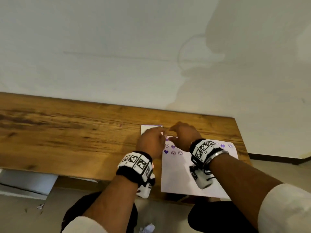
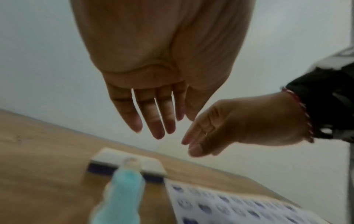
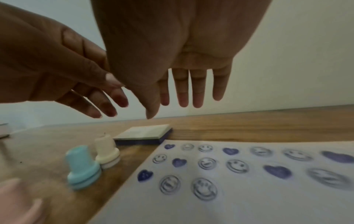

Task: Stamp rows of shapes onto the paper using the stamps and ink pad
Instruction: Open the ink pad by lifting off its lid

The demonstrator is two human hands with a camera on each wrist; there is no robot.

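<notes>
Both hands hover above the counter [image 3: 268,125] with fingers straight and loose, holding nothing: the left hand [image 3: 63,71] just beside the right hand [image 3: 172,50]. Below them lies the closed ink pad [image 3: 143,134]. Near it stand a cream stamp [image 3: 107,153] and a blue stamp [image 3: 82,166], beside the paper [image 3: 249,201] with its stamped hearts and smileys.

On the desk [image 1: 67,132], the paper [image 3: 249,197] lies to the right, rows of stamped shapes [image 3: 237,166] across its far part. The ink pad [image 3: 143,134] sits just beyond its far left corner. Two stamps [image 3: 82,166] stand upright left of the paper, touching, in front of the pad.
</notes>
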